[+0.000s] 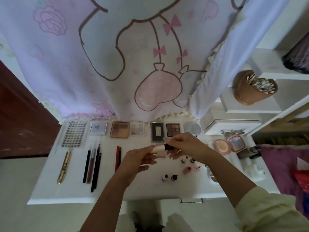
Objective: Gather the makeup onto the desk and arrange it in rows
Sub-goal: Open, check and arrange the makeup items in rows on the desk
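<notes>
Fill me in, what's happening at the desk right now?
A person holds a small cream-and-black tube over the white desk with both hands: the left hand grips the cream end, the right hand pinches the black end. Palettes line the back edge beside a lash tray, pencils and a gold tube lie in front at left, and small bottles stand between the forearms.
</notes>
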{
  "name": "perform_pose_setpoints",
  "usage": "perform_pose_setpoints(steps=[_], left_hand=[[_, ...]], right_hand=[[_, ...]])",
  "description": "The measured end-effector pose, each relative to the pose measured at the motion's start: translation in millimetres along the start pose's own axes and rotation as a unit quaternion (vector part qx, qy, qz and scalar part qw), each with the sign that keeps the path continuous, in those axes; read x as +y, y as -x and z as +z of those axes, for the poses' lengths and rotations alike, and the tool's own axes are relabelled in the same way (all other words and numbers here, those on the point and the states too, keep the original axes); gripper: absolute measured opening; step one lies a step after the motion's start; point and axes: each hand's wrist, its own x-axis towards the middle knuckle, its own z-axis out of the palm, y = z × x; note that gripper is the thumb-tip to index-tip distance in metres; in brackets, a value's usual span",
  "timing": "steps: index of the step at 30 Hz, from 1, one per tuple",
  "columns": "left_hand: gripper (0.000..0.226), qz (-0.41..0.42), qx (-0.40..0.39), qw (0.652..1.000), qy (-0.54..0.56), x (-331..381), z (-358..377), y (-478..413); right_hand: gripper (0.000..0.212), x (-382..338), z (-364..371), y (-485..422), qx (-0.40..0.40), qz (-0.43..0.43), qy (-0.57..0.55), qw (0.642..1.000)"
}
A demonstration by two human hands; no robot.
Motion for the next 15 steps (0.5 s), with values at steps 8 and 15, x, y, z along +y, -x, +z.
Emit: perform_pose_setpoints(steps=[8,15], left_hand=[[0.023,0.053,-0.058,0.997,-0.015,3.3,-5.5,3.3],[0.015,0.115,-0.047,0.989,-0.075,7.1,4.3,-0.9]], right_hand=[[0.025,2.4,-1.8,1.9,0.044,-0.049,-0.032,0.997],[0.044,0.5,-0.6,0.0,0.079,-0.046,0.054,0.994]])
